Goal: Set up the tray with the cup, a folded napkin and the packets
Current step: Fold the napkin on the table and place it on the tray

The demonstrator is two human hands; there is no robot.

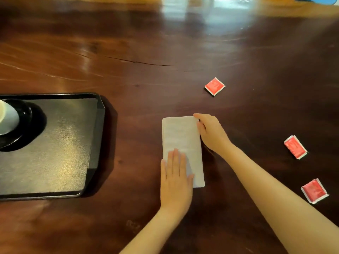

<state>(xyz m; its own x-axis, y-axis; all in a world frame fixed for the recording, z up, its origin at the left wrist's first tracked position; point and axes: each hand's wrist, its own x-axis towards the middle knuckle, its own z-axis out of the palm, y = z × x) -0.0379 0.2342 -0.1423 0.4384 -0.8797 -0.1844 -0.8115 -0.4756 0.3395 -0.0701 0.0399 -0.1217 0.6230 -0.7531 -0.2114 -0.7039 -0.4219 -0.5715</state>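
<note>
A white napkin, folded into a long rectangle, lies on the dark wooden table right of the tray. My left hand presses flat on its near end with straight fingers. My right hand touches the napkin's far right edge, fingers curled at the corner. The black tray sits at the left. On it stands a white cup on a black saucer, cut off by the frame edge. Three red packets lie on the table: one far, one at the right, one near right.
The wooden table stretches far back with a crack in its surface. A blue object shows at the top right corner. Most of the tray's floor right of the saucer is bare.
</note>
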